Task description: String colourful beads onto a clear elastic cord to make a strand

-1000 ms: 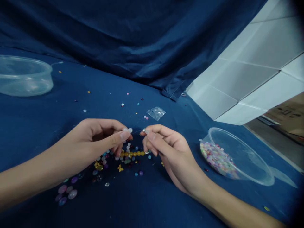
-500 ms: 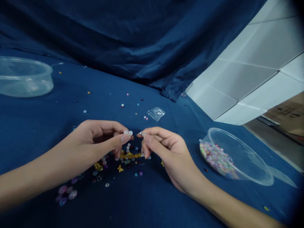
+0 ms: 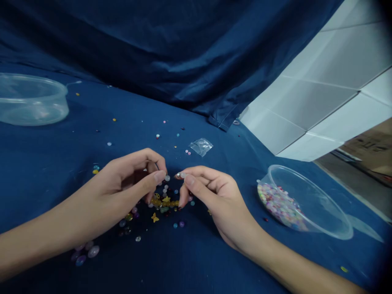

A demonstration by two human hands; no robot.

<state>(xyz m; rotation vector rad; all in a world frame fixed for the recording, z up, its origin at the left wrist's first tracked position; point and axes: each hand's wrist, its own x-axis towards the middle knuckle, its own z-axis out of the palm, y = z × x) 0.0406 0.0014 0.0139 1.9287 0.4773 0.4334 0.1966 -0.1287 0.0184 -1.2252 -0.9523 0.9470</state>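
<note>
My left hand (image 3: 131, 181) is curled above a spread of loose beads, its thumb tip close to a pale round bead (image 3: 167, 178). I cannot tell whether it holds anything. My right hand (image 3: 211, 194) pinches a tiny shiny silver piece (image 3: 180, 174) between thumb and forefinger, close to the left thumb. Below both hands lies a strand of yellow beads (image 3: 162, 203), partly hidden by my fingers. Larger lilac and pearly beads (image 3: 87, 250) lie near my left wrist.
Blue cloth (image 3: 92, 163) covers the surface, dotted with small beads, and rises in folds behind. A clear plastic tub (image 3: 32, 100) stands far left. A tilted clear bowl (image 3: 309, 196) holds mixed beads at right. A small clear bag (image 3: 201, 147) lies ahead. White panels (image 3: 318, 106) stand upper right.
Both hands have moved slightly left and lower, the left one turning inward. The pale beads no longer sit at its fingertips, and the left hand now covers more of the scattered beads.
</note>
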